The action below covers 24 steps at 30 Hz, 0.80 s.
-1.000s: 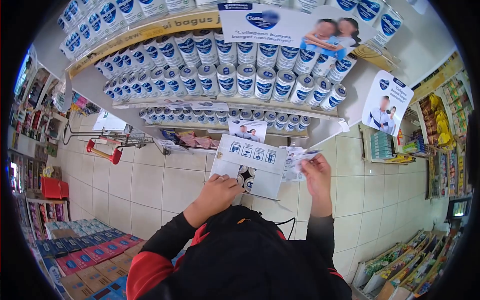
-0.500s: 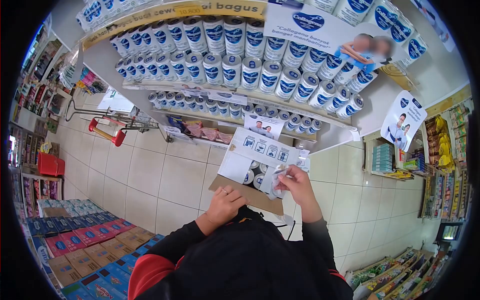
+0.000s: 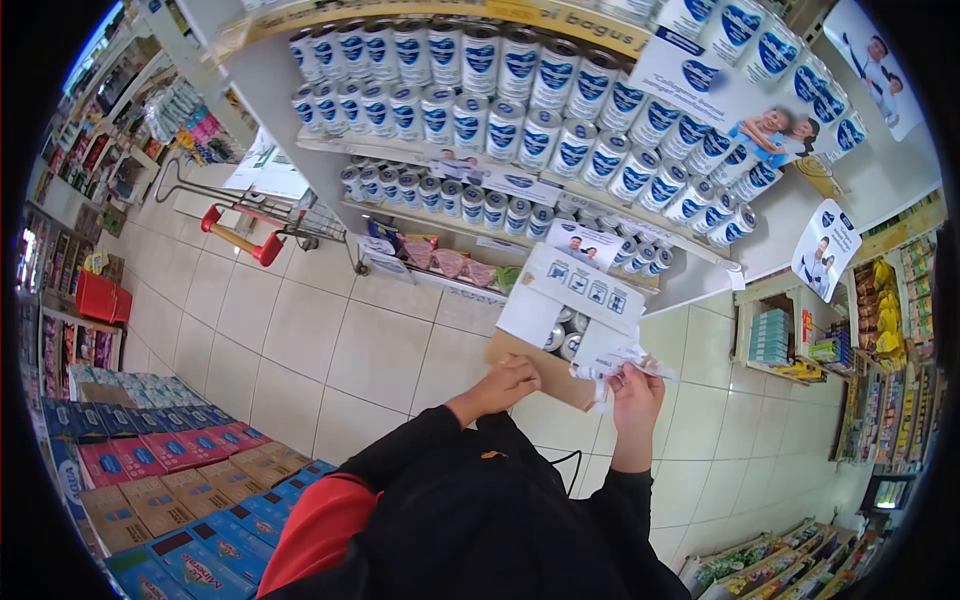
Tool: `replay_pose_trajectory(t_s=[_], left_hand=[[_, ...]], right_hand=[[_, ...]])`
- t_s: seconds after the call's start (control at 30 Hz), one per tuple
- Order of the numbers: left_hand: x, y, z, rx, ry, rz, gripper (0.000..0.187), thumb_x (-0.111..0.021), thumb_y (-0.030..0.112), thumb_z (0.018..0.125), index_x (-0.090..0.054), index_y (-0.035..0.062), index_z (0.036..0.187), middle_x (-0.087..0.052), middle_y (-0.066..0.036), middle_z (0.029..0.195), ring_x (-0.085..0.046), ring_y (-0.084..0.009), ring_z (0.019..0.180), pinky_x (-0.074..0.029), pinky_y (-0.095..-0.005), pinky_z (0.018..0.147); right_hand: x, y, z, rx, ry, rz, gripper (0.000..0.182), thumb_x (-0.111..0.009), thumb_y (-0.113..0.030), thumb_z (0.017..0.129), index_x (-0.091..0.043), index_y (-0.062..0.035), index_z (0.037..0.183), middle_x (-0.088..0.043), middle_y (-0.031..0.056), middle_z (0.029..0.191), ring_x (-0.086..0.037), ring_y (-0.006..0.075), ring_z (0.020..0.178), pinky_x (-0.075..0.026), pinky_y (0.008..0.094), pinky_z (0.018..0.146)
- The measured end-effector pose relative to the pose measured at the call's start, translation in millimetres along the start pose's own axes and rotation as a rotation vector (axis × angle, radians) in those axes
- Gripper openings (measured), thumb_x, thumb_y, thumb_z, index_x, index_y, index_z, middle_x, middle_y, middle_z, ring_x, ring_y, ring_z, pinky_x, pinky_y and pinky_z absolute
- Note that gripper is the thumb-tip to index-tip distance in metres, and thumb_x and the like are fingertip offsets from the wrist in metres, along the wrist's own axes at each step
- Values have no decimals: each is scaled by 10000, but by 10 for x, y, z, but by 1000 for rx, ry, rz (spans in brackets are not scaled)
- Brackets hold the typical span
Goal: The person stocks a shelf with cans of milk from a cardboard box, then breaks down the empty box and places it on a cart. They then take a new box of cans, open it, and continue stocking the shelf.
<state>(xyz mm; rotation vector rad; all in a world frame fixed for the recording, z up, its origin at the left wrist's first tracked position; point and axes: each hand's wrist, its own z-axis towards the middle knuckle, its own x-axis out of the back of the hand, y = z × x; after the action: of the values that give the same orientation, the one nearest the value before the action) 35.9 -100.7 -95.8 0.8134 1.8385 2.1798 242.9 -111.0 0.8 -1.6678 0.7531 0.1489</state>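
Note:
An opened white carton (image 3: 525, 312) with a brown inner flap (image 3: 560, 388) sits before me, and several cans (image 3: 570, 345) show through its opening. My left hand (image 3: 505, 383) is closed over the left part of the brown flap, its fingers bent together. On the carton's right side my right hand (image 3: 637, 398) pinches a crumpled white strip (image 3: 630, 362), which looks like paper or tape. Part of the strip hangs down beside the flap. The carton's lower side is hidden by the flap and my body.
Shelves of white-and-blue cans (image 3: 540, 135) stand ahead. A shopping cart with a red-and-yellow handle (image 3: 240, 237) is at left, near a red basket (image 3: 103, 298). Stacked drink cartons (image 3: 190, 470) fill the lower left. Snack racks (image 3: 880, 290) line the right.
The view has swung, so shelf and carton appear further right. The white strip now looks longer and more spread out in my right hand. My left hand has come onto the brown flap.

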Motion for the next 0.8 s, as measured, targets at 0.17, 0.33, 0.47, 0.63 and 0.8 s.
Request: replay_pose_trajectory(t_s=[0.17, 0.33, 0.47, 0.63, 0.8], left_hand=[[36, -35, -94, 424, -61, -531, 537, -263, 485, 865, -457, 79, 1158, -510, -54, 1069, -453, -178, 963, -320, -326, 838], [648, 474, -384, 418, -98, -791, 521, -551, 370, 801, -425, 31, 1175, -518, -56, 1039, -507, -133, 885, -427, -297, 741], [1081, 342, -656, 533, 230, -670, 335, -571, 211, 800, -497, 17, 1062, -566, -47, 860, -549, -128, 763, -462, -250, 641], [2005, 151, -1168, 571, 915, -910, 251, -547, 223, 762, -503, 39, 928, -568, -70, 794, -547, -136, 670, -471, -260, 533], [3100, -614, -1509, 435, 1256, -1089, 210, -468, 164, 771, -469, 41, 941, -560, -80, 816, -544, -167, 666, -479, -295, 582]], right_hand=[[-328, 568, -259, -174, -150, 2, 159, -516, 8, 761, -507, -1, 919, -577, 110, 843, -588, 190, 685, -499, 293, 593], [-664, 955, -267, -138, -280, -438, 135, -547, -10, 752, -510, 22, 878, -584, 102, 760, -581, 159, 619, -490, 264, 565], [-892, 1019, -114, -153, -465, -675, 203, -588, -61, 748, -503, 23, 912, -577, 82, 736, -567, 131, 607, -470, 237, 537], [-899, 1036, 192, -170, -595, -860, 250, -590, -77, 755, -486, 6, 967, -560, 63, 733, -543, 107, 608, -443, 218, 496], [-791, 1000, 316, -223, -485, -970, 206, -577, -88, 766, -505, 6, 934, -555, 66, 733, -530, 104, 576, -436, 208, 461]])
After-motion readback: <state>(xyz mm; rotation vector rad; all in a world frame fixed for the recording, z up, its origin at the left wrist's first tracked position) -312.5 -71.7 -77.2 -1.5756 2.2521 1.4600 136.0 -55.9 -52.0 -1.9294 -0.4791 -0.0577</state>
